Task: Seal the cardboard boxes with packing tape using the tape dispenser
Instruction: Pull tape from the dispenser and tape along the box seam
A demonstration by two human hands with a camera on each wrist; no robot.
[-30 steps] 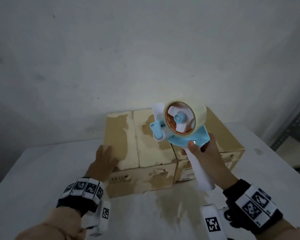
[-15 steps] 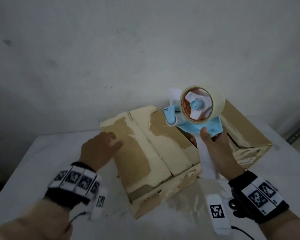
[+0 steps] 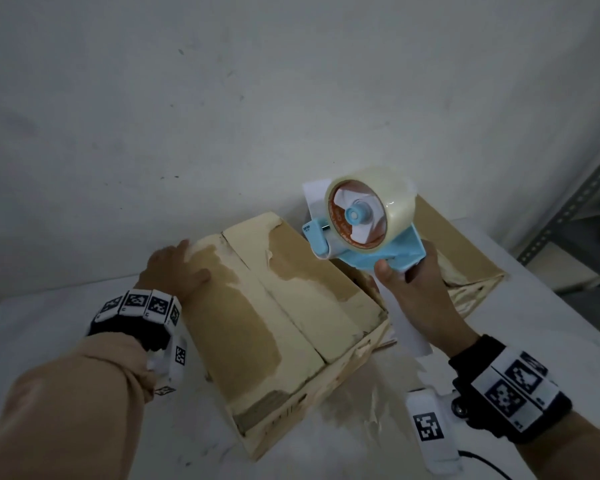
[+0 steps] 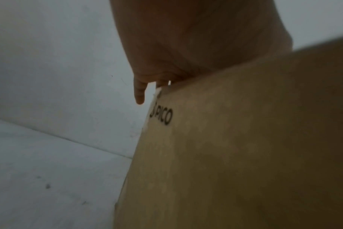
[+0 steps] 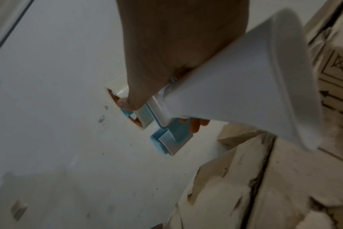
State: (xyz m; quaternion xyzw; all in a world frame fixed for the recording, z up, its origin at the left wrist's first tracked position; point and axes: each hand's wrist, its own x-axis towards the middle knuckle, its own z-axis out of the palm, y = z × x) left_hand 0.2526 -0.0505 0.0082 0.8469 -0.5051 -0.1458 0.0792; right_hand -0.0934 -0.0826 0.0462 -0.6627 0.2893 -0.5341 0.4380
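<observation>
The near cardboard box (image 3: 284, 317) sits skewed on the white table (image 3: 49, 358), one corner toward the person, its two top flaps meeting along a centre seam (image 3: 274, 299) that shows no fresh tape; the flap faces are torn and pale where old tape has stripped the paper. A second box (image 3: 465, 265) lies just behind it to the right, largely hidden by the tool. The tape dispenser (image 3: 364, 233), blue frame with a clear roll, hangs in the air above the gap between the boxes, apart from both.

To do this step well, I judge the dispenser's front roller should land on the far end wall just below the seam, then be drawn along the seam with steady pressure while the box is pinned against sliding.

The right hand (image 3: 420, 292) is clenched around the dispenser's white handle, thumb up against the blue frame. The left hand (image 3: 174, 271) lies on the box's far left edge, its fingers draped over it
</observation>
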